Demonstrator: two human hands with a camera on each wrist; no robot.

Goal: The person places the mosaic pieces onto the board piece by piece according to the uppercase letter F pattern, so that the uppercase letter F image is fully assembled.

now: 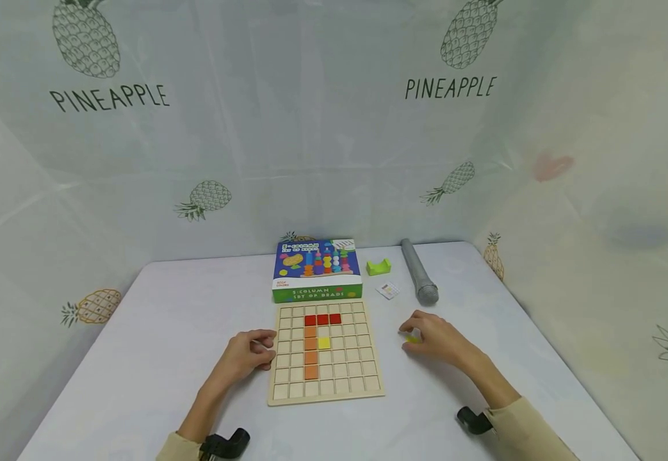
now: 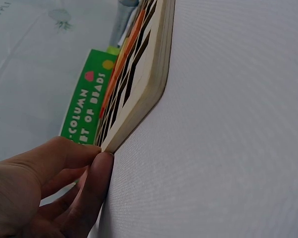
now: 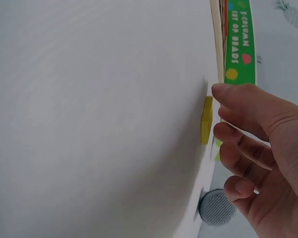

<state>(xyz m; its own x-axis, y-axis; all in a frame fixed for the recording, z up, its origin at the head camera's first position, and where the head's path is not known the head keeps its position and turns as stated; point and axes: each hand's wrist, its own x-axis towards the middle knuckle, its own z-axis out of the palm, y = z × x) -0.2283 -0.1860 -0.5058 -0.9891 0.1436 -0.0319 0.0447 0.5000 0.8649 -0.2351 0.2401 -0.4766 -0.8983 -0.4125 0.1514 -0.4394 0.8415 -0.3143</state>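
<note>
A wooden grid board (image 1: 341, 385) lies on the table with red, orange and yellow square tiles in some of its cells. My left hand (image 1: 246, 354) is at the board's left side; in the left wrist view its thumb and a finger (image 2: 100, 171) pinch the board's edge. To the right of the board, my right hand (image 1: 439, 339) hovers with bent, loose fingers around a yellow tile (image 1: 412, 339). The right wrist view shows that yellow tile (image 3: 206, 120) on the white surface, with a small gap between it and the fingertips (image 3: 221, 90).
Behind the board stands a bead-set box (image 1: 317, 270). Farther right are a green plastic piece (image 1: 378, 267), a small white printed card (image 1: 388, 290) and a grey microphone (image 1: 419, 272). A pineapple-print sheet (image 1: 334, 128) hangs behind the white table (image 1: 195, 288).
</note>
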